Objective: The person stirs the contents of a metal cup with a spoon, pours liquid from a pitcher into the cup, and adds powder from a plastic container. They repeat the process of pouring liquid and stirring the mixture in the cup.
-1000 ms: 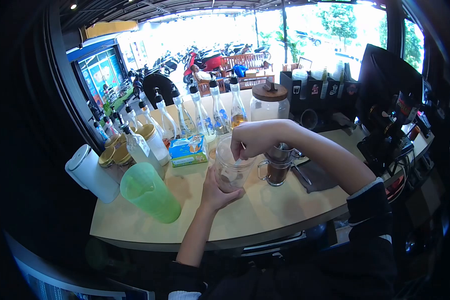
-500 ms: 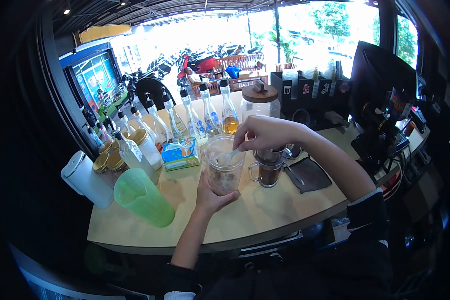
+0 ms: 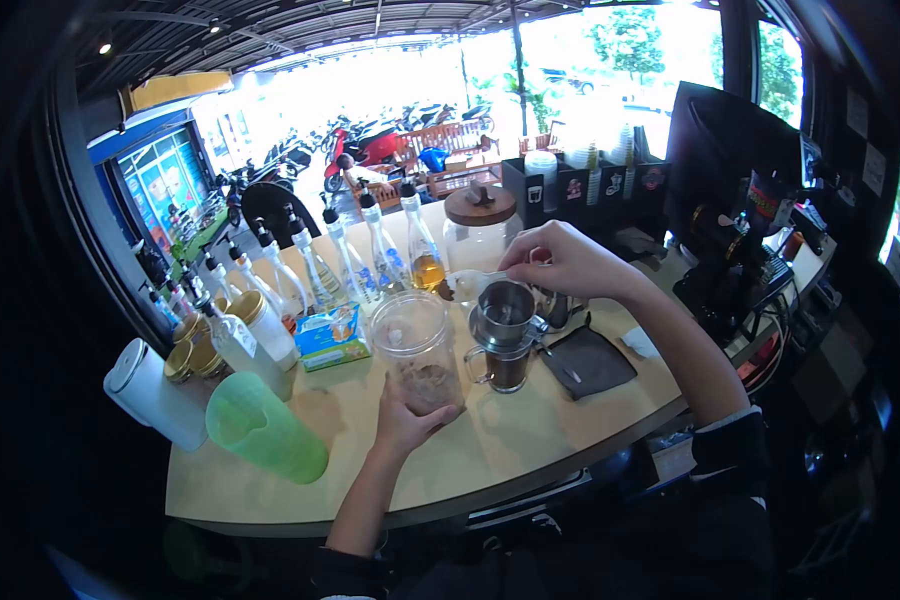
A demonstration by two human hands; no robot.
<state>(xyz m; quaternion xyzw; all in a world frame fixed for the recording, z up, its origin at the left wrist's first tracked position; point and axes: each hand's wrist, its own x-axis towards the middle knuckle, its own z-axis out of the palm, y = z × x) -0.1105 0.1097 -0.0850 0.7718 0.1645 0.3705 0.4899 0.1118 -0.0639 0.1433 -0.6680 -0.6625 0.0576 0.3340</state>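
My left hand (image 3: 408, 422) wraps round the lower part of a clear plastic jar (image 3: 417, 335), which has brown powder at the bottom. My right hand (image 3: 568, 262) pinches the handle of a pale plastic spoon (image 3: 478, 280). A dark brown lump shows at the spoon's left end, outside the jar, above and behind its rim. Just below the right hand stands a metal drip coffee filter (image 3: 503, 318), set on a glass mug (image 3: 508, 371) of dark liquid. A dark folded cloth (image 3: 592, 358) lies right of the mug, a thin metal utensil on it.
A green pitcher (image 3: 270, 430) stands at the counter's left front. A tissue pack (image 3: 332, 338) lies behind the jar, near several pump bottles (image 3: 380, 245). A wooden-lidded glass jar (image 3: 480, 235), a cup holder (image 3: 590, 185) and a monitor (image 3: 735, 160) stand farther back.
The right hand has lifted the spoon out of the jar and moved right, toward the filter. The jar stays in the left hand. The camera view has shifted slightly.
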